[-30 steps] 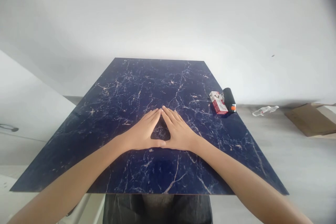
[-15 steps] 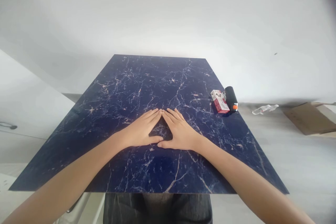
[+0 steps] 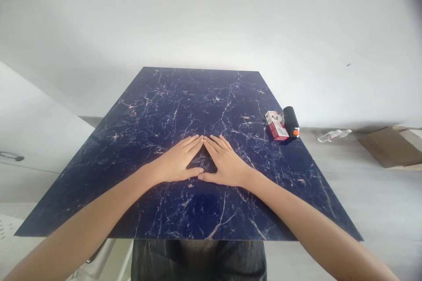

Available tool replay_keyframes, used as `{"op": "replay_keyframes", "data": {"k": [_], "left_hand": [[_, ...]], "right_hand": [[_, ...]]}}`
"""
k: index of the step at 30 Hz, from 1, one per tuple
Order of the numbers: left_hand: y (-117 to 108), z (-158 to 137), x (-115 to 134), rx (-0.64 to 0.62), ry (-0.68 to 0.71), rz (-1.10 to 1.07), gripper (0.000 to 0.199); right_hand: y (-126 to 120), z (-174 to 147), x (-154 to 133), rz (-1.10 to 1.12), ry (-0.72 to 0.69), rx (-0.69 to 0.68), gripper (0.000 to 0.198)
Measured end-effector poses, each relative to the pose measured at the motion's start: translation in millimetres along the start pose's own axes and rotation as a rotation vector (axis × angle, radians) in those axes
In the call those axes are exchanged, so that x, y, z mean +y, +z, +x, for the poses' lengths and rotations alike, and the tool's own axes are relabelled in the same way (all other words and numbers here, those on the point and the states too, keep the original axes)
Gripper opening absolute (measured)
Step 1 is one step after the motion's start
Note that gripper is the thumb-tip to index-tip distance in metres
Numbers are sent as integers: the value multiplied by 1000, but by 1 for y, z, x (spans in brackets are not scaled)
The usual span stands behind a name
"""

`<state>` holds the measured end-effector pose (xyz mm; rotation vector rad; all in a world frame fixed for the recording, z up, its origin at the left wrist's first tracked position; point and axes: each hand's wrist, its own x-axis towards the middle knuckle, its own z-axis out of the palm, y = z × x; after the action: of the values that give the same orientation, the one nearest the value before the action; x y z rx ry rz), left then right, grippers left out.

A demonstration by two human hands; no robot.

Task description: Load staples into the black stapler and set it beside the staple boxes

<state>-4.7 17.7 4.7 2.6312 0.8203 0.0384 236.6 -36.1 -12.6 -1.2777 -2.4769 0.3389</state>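
The left hand [image 3: 180, 160] and the right hand [image 3: 227, 164] lie palm down on a dark blue table [image 3: 201, 96] with pale marble-like veins. Both hands are free of any object, unclenched, fingers stretched toward the far side. Their index fingertips come together at the front, and the thumbs meet or nearly meet on the near side; whether the thumbs actually touch cannot be told. The hands frame a small triangle of tabletop. The table stands directly in front of the person, its far edge toward a pale wall [image 3: 211, 17].

At the right edge of the table sits a small box [image 3: 277, 126], white at the far end and red at the near end. It carries print and pictures, but the lettering is too small to read. Just right of it lies a black cylinder [image 3: 291, 121] with an orange patch at its near end; any writing there is too small to make out.

Farther right, on the floor [image 3: 346, 197], a clear bottle [image 3: 333, 135] lies on its side, with small red marks that are illegible. A brown carton [image 3: 391, 147] rests beyond it.
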Motion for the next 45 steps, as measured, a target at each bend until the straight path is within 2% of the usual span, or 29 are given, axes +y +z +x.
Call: {"op": "replay_keyframes", "data": {"k": [11, 29, 45], "left_hand": [[-1, 0, 0, -26, -16, 27, 91], [6, 0, -6, 46, 34, -10, 90], [4, 0, -3, 38, 30, 19, 89]], "right_hand": [[0, 0, 1, 13, -2, -6, 112], [0, -1, -1, -4, 2, 5, 111], [2, -1, 1, 24, -1, 4, 112]]}}
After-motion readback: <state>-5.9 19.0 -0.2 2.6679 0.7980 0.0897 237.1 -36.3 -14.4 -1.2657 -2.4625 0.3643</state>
